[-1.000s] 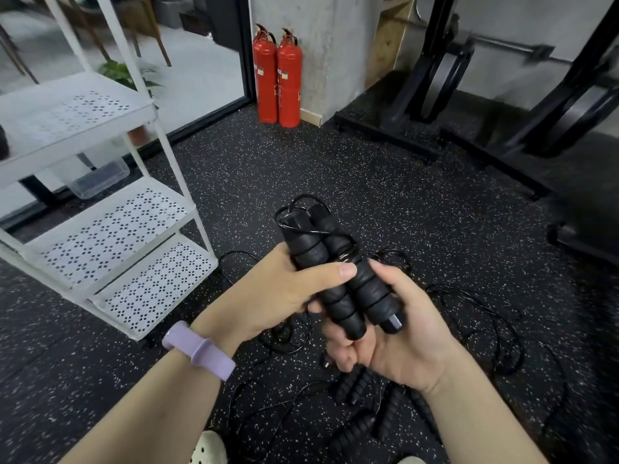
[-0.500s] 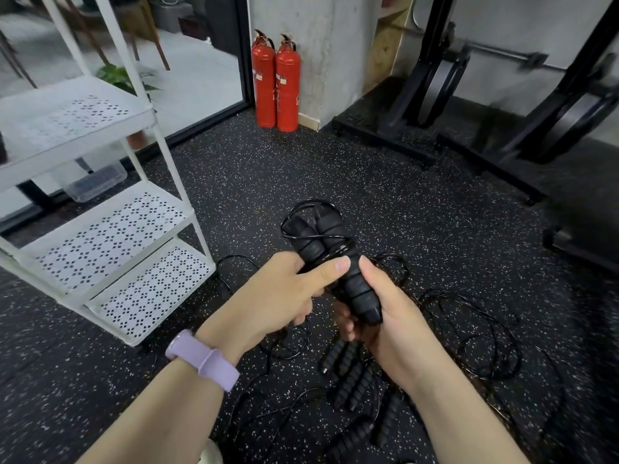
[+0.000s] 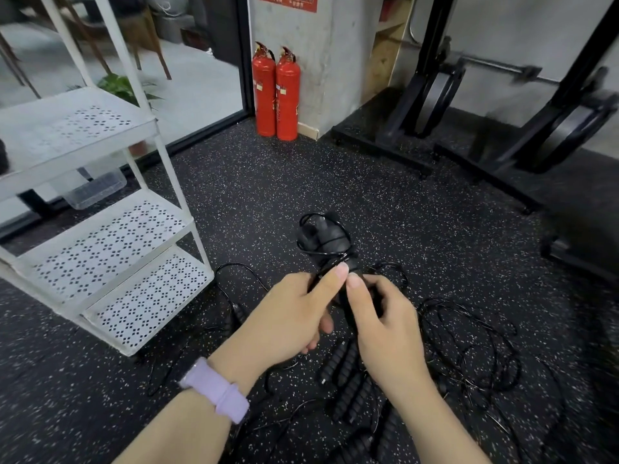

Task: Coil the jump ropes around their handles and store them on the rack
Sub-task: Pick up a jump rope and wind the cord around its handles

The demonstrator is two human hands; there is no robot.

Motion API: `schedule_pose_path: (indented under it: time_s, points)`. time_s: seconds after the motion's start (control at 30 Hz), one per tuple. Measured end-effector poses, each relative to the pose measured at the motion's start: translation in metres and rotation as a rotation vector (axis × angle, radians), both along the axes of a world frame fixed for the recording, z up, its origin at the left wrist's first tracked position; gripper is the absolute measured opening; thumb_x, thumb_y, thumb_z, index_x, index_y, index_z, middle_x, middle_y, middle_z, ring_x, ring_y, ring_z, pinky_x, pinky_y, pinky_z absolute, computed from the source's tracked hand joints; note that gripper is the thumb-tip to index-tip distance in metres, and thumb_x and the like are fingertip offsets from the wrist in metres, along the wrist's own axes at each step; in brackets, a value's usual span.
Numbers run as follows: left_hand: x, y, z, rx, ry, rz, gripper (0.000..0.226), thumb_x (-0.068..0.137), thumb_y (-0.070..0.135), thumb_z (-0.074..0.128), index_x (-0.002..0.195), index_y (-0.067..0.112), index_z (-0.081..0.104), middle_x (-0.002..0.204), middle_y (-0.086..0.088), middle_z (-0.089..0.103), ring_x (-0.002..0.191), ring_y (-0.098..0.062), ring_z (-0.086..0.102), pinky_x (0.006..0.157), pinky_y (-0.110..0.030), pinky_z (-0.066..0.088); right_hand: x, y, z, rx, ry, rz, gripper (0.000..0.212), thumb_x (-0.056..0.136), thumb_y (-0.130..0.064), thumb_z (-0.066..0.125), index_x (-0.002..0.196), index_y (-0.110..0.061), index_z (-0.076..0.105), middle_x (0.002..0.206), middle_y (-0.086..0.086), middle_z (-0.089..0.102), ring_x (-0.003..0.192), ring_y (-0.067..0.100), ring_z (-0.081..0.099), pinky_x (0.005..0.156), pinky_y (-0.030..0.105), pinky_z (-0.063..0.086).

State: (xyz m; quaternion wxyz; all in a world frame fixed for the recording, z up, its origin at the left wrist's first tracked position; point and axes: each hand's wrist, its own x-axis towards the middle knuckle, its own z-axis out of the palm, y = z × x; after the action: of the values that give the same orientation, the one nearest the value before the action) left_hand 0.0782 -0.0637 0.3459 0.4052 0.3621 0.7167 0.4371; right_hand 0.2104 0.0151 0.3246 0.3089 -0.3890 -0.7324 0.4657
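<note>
A: Where was the coiled jump rope (image 3: 323,241)?

B: Over the floor, right of the white rack (image 3: 100,229), left hand (image 3: 284,316) and right hand (image 3: 385,319) together, clamped round its handles.

A: The risk?

B: I judged slack wraps could slip off the handle tops.

Black jump ropes (image 3: 326,244), white rack (image 3: 110,236) (diamond-perforated), speckled black floor (image 3: 268,195).

Left hand (image 3: 284,316) and right hand (image 3: 385,323) grip coiled rope handles (image 3: 326,241) beside white rack (image 3: 110,236).

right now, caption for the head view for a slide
Both hands, left hand and right hand, grip a rope-wrapped jump rope bundle beside white rack.
</note>
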Motion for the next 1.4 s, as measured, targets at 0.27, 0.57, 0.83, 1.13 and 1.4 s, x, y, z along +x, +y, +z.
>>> schedule_pose_path:
  time_s: [0.27,0.57,0.83,1.13,1.4]
  points:
    - [0.013,0.011,0.001,0.061,-0.249,0.139,0.041,0.103,0.039,0.047,0.064,0.027,0.056,0.057,0.010,0.047,0.041,-0.007,0.033,0.043,-0.025,0.027,0.004,-0.001,-0.002,0.224,-0.123,-0.106,0.048,0.087,-0.076,0.045,0.105,-0.033,0.059,0.085,-0.016,0.066,0.083,0.003,0.061,0.072,0.020,0.044]
    - [0.008,0.004,-0.001,0.155,-0.066,0.225,0.038,0.094,0.053,0.063,0.067,0.027,0.068,0.044,0.015,0.050,0.038,0.000,0.043,0.040,-0.012,0.032,0.003,-0.009,0.005,0.161,-0.114,0.077,0.042,0.075,-0.061,0.071,0.108,-0.047,0.050,0.102,-0.022,0.061,0.092,-0.002,0.061,0.070,0.016,0.049]
    - [-0.005,-0.008,0.012,0.203,-0.169,-0.121,0.036,0.100,0.037,0.057,0.067,0.036,0.071,0.047,0.012,0.054,0.040,-0.001,0.046,0.046,-0.011,0.039,0.017,0.010,0.019,-1.177,0.216,0.668,0.080,0.093,-0.077,0.042,0.120,-0.006,0.067,0.089,0.019,0.063,0.073,0.028,0.066,0.067,0.032,0.053]
    - [-0.004,-0.002,0.006,0.113,-0.153,0.052,0.046,0.083,0.068,0.066,0.066,0.026,0.061,0.056,0.003,0.050,0.045,-0.011,0.041,0.046,-0.024,0.034,0.009,0.007,0.015,-0.989,0.230,0.340,0.063,0.085,-0.073,0.066,0.101,-0.014,0.078,0.069,0.002,0.051,0.056,0.013,0.048,0.052,0.023,0.045]
    - [0.007,0.005,0.004,-0.089,-0.174,0.085,0.063,0.078,0.087,0.052,0.059,0.028,0.062,0.047,0.011,0.042,0.039,-0.011,0.035,0.044,-0.024,0.035,0.008,0.006,0.015,-0.732,0.292,0.151,0.048,0.091,-0.064,0.064,0.093,-0.019,0.083,0.083,0.005,0.075,0.065,0.014,0.062,0.053,0.024,0.048]
